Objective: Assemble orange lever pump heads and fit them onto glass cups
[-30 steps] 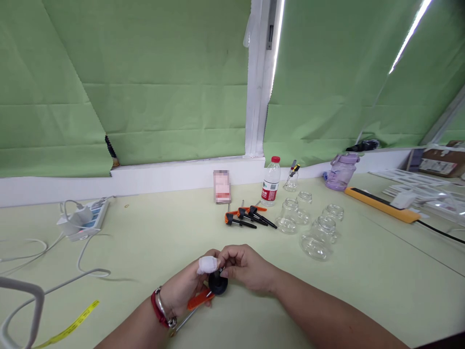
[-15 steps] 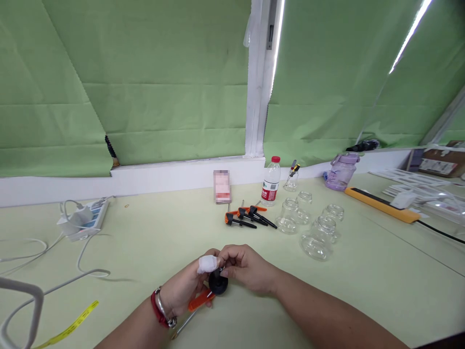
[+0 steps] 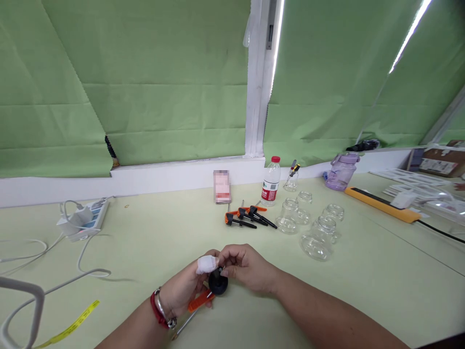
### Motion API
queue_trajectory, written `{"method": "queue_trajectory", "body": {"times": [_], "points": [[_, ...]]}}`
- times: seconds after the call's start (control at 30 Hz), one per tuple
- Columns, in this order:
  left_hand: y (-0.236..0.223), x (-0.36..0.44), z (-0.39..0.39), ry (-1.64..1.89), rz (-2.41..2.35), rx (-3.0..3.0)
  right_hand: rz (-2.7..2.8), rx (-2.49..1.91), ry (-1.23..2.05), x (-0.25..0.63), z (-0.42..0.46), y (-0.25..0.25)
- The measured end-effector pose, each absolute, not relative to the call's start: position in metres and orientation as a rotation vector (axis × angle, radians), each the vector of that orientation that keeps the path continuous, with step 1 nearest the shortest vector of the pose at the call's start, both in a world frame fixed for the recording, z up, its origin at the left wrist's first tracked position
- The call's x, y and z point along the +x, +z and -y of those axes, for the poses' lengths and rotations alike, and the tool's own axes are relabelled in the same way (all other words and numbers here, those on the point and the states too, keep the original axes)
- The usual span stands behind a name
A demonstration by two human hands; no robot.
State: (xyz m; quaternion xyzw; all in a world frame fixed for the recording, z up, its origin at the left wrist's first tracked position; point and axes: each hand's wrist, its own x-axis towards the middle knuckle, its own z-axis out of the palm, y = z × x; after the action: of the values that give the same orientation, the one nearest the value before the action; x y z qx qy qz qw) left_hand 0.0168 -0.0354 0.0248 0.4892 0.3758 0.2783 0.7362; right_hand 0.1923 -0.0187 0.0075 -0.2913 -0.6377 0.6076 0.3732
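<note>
A black, round dispenser head (image 3: 218, 285) sits between my two hands low in the middle of the view. From it an orange lever (image 3: 199, 302) sticks out to the lower left, with a thin metal rod (image 3: 186, 324) below. My left hand (image 3: 186, 291), its thumb wrapped in white, is closed round the head from the left. The fingertips of my right hand (image 3: 247, 271) pinch the upper part of the head. What lies exactly between those fingertips is too small to tell. Similar black-and-orange dispenser heads (image 3: 242, 220) lie beyond my hands.
Several clear glass bottles (image 3: 317, 242) stand to the right. Behind are a red-capped plastic bottle (image 3: 271, 186), a glass with screwdrivers (image 3: 291, 180) and a small pink box (image 3: 222, 186). A purple water bottle (image 3: 340, 173) and orange power strip (image 3: 381, 205) are farther right; white cables (image 3: 69, 286) lie left.
My left thumb has shifted very slightly left, baring a little more of the head's top. Both hands otherwise keep their hold and place.
</note>
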Motion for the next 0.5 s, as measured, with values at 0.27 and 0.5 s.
{"method": "queue_trajectory", "body": {"times": [0.27, 0.5], "points": [[0.0265, 0.0164, 0.036, 0.6, -0.832, 1.038, 1.595, -0.724, 1.568, 0.1923, 0.0184, 0.0045], [0.0286, 0.0156, 0.0362, 0.572, -0.904, 0.987, 1.559, -0.69, 1.599, 0.1925, 0.0182, 0.0022]]}}
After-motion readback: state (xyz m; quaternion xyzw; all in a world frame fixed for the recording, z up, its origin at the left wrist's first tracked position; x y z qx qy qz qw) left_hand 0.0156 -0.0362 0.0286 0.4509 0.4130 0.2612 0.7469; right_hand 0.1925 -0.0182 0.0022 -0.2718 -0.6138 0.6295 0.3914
